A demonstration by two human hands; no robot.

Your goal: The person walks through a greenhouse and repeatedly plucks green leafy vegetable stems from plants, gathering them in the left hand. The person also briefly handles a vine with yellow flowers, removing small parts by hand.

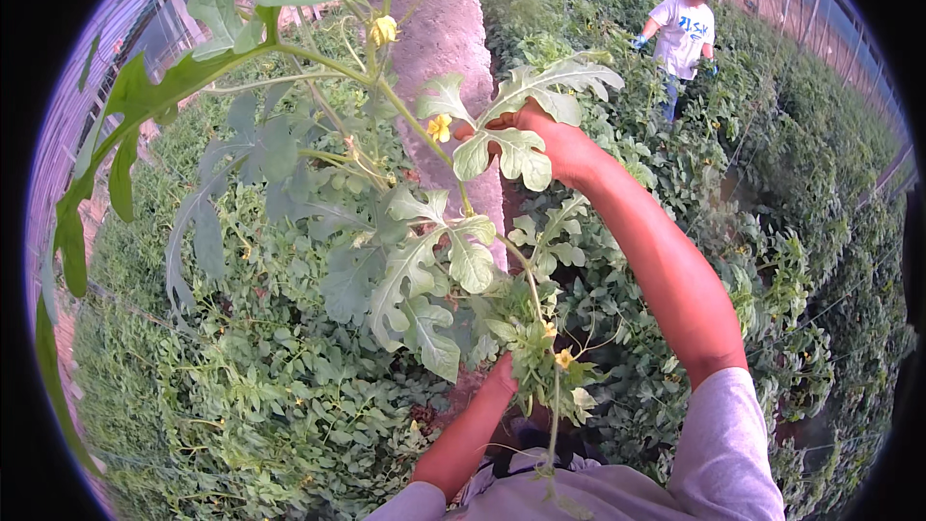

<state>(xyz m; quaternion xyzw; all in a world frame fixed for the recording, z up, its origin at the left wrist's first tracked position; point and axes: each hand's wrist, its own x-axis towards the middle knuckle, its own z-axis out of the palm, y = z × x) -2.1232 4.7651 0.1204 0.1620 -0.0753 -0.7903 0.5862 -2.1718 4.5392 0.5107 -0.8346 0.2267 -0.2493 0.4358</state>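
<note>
A long watermelon vine (408, 116) with lobed leaves and yellow flowers runs from the upper left down toward my body. My right hand (542, 135) reaches up to it beside a yellow flower (439, 128). Its fingers are bent at a leaf stalk, and a lobed leaf (521, 156) partly covers them, so what they pinch is not clear. Lower down, my left hand (505, 370) is mostly hidden behind a bunch of leafy shoots (532, 352), which sits clustered in its grip. The vine passes close by this bunch.
Dense green plants (289, 396) spread on both sides. A pale path (434, 19) runs ahead between them. A person (683, 34) in a white shirt and blue gloves stands among the plants at the far right. Thin strings (752, 125) hang on the right.
</note>
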